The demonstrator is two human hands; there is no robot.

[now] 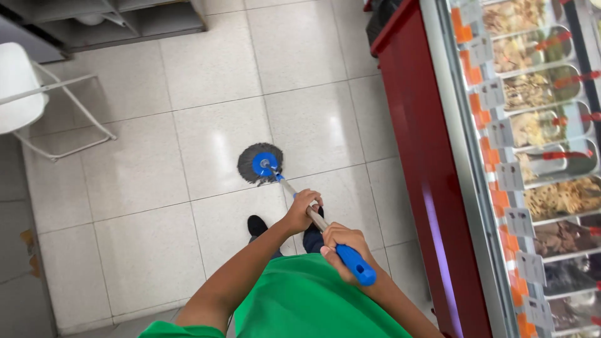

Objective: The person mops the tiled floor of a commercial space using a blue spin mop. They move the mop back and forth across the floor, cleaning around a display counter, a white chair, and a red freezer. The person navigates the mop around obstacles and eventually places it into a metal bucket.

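A mop with a round grey head and blue hub rests flat on the pale tiled floor. Its metal pole runs back toward me and ends in a blue grip. My left hand is wrapped around the pole partway down. My right hand grips the pole just below the blue end. My green shirt fills the bottom of the view, and my dark shoe stands just behind the mop head.
A red counter with a glass display case of food trays runs along the right. A white folding chair stands at the far left, grey metal shelving at the top.
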